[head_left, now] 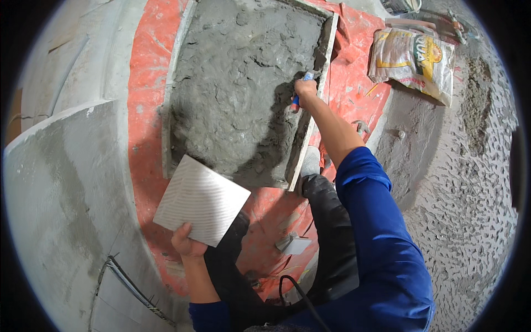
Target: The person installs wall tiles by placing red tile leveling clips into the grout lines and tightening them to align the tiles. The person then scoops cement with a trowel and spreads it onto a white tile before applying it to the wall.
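Note:
My left hand (pixel 189 243) is closed on the near edge of a square white tile (pixel 202 200). Fine parallel ridges run across the tile's upper face, and it is held over the near left corner of a mortar tray. Wet grey mortar (pixel 238 88) fills this tray, lumpy and uneven on top. At the tray's right side my right hand (pixel 305 89) is wrapped round the blue handle (pixel 295 103) of a hand tool, just above the mortar's edge. The tool's working end cannot be made out, so its kind is unclear.
The tray's pale rim (pixel 307 141) stands on a red plastic sheet (pixel 150 105). A printed sack (pixel 409 63) lies at the far right, beside rough textured mortar (pixel 453 221). Small white tile pieces (pixel 297 245) lie between my legs. Cables (pixel 135 290) stick out at the lower left.

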A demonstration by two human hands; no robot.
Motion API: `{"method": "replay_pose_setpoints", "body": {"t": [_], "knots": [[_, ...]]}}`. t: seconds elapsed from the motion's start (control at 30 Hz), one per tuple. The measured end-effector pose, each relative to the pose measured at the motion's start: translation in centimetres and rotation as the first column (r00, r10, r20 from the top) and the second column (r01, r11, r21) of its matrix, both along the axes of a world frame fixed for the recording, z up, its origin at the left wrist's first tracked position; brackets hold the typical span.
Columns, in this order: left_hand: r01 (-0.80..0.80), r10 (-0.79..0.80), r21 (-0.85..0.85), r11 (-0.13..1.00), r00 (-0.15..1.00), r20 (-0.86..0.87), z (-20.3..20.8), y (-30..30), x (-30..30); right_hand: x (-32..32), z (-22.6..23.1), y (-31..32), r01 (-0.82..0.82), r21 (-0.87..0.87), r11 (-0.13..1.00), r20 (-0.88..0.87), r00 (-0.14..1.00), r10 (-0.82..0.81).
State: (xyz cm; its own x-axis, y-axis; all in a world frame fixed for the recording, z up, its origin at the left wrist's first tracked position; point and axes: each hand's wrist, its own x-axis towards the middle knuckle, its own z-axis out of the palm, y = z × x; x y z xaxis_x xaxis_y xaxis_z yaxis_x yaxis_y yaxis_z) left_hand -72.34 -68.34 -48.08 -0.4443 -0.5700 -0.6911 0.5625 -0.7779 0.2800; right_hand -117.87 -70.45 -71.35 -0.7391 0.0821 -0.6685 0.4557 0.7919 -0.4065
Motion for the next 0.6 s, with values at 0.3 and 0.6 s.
{"method": "replay_pose_setpoints", "body": {"t": [0.3, 0.6], "knots": [[-0.068, 0.062, -0.05, 0.996, 0.992, -0.111, 0.4, -0.5, -1.0, 8.2, 1.7, 4.0, -0.271, -0.227, 0.936, 0.164, 0.936, 0.311], [-0.11, 0.111, 0.114, 0.987, 0.994, -0.007, -3.1, 0.8, -1.1, 6.5, 9.8, 11.4, -0.952, 0.096, 0.292, 0.254, 0.307, 0.917]]}}
